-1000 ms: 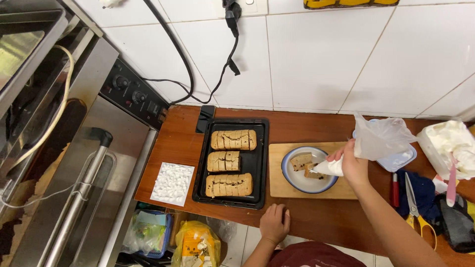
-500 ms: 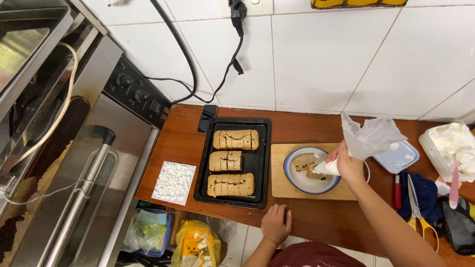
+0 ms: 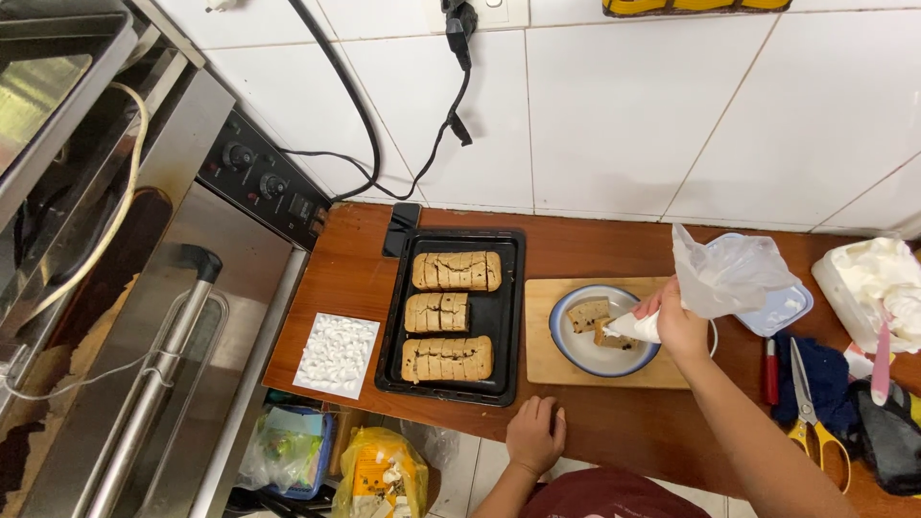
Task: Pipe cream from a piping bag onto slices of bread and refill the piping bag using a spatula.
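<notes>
Reddish-brown wood is forming the tabletop (image 3: 614,432), and on it a pale wooden cutting board (image 3: 547,360) is lying just right of a black baking tray (image 3: 504,317). A blue-rimmed bowl (image 3: 566,350) is sitting on the board, holding two pieces of brown cake (image 3: 587,315). The right hand (image 3: 676,321) is hovering over the right side of the bowl, its fingers (image 3: 652,305) closing tightly around a clear plastic piping bag (image 3: 724,273) filled with white cream; the bag's white tip is pointing left and down onto the cake pieces, while its loose upper end is billowing up and to the right. The left hand (image 3: 534,434) is resting on the near edge of the tabletop, just below the tray's near right corner, its fingers curling loosely over the edge and gripping nothing. In the tray three sliced brown loaves (image 3: 457,271) are lying in a row from far to near, the middle one shorter than the others. A white textured sheet (image 3: 337,354) is lying to the left of the tray, near the steel oven (image 3: 182,317) that is filling the left side of the scene. To the right of the board, yellow-handled scissors (image 3: 804,408) are lying on a dark blue cloth (image 3: 827,379), and a white tub of cream (image 3: 868,283) is standing at the far right with a pink spatula (image 3: 881,355) leaning in it.
</notes>
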